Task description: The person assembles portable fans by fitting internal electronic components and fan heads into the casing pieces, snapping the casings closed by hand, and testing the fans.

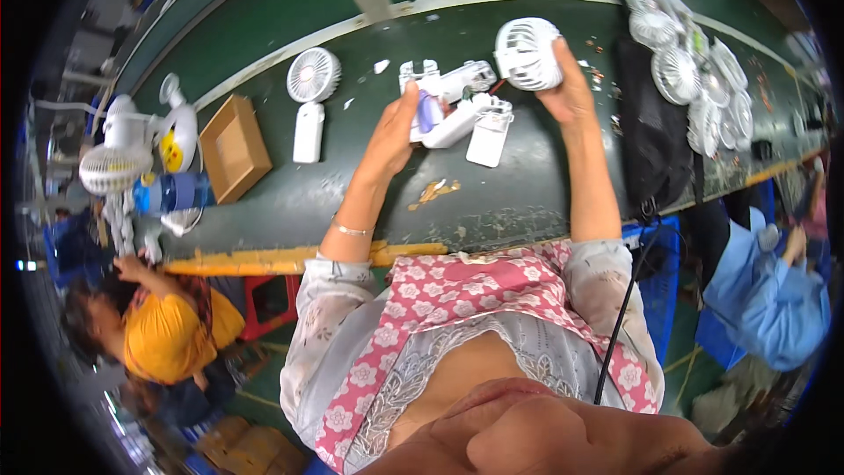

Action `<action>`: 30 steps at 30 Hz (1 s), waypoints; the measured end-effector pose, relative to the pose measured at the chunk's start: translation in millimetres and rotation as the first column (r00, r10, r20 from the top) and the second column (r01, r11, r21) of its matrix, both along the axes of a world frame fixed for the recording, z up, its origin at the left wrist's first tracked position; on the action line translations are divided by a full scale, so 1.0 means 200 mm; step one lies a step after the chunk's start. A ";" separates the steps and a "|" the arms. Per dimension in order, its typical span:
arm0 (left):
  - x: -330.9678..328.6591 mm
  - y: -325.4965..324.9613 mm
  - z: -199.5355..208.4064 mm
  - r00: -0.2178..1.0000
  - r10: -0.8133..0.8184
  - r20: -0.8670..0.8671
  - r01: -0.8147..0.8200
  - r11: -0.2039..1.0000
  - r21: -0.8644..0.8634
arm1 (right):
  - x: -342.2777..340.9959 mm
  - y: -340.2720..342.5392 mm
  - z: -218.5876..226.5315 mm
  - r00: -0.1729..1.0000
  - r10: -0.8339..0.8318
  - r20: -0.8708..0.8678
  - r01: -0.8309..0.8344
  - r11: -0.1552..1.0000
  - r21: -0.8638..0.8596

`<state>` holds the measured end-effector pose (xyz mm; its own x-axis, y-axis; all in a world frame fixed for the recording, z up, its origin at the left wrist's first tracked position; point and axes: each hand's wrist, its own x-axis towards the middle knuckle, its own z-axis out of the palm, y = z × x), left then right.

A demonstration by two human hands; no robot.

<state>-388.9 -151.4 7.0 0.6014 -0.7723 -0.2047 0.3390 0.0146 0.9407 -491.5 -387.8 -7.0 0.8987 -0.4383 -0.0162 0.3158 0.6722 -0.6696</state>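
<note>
My right hand [570, 92] grips a round white fan head [528, 54] with a slotted cage, held just above the table. A thin red wire shows between the fan head and the white parts beside it. My left hand [391, 139] is closed on an opened white fan handle [417, 119], with a purple piece [430, 112] showing next to my fingers. Other white handle casings [453, 126] lie against it, some overlapping. A white handle piece [489, 136] with its end open lies to the right of them.
A white handheld fan [312, 76] lies left of my hands, near an open cardboard box [236, 149]. Farther left are more fans and a blue bottle [171, 193]. On the right lie a black bag [652, 114] and piled fan heads [677, 75]. Co-workers sit at both sides.
</note>
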 end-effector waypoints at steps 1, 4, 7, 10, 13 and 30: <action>0.01 0.01 -0.03 0.994 0.036 -0.105 -0.032 0.998 0.045 | 0.00 0.00 0.00 1.000 0.014 -0.026 -0.013 1.000 0.024; 0.02 0.02 -0.07 0.981 0.101 -0.164 -0.098 0.995 0.026 | 0.03 0.03 0.02 0.998 0.021 0.062 -0.031 0.985 0.169; 0.06 0.01 -0.10 0.989 0.146 -0.028 -0.146 0.989 0.020 | 0.03 0.02 -0.01 0.989 0.045 0.139 -0.089 0.939 0.332; 0.07 0.03 -0.07 0.988 0.132 0.074 -0.138 0.987 0.086 | 0.01 0.03 0.03 0.983 0.019 0.184 -0.085 0.928 0.362; 0.08 0.03 -0.04 0.981 -0.006 -0.192 -0.008 0.997 -0.072 | -0.02 0.00 0.11 0.959 0.038 0.281 -0.112 0.961 0.252; -0.05 -0.03 0.04 0.893 -0.302 -0.335 0.219 0.940 -0.262 | -0.25 -0.21 0.47 0.965 -0.245 0.097 0.262 0.932 -0.251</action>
<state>-399.7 -156.9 15.8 0.2868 -0.9401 -0.1843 0.6760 0.0623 0.7343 -541.4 -430.4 87.6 0.7522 -0.6333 0.1821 0.5004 0.3692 -0.7831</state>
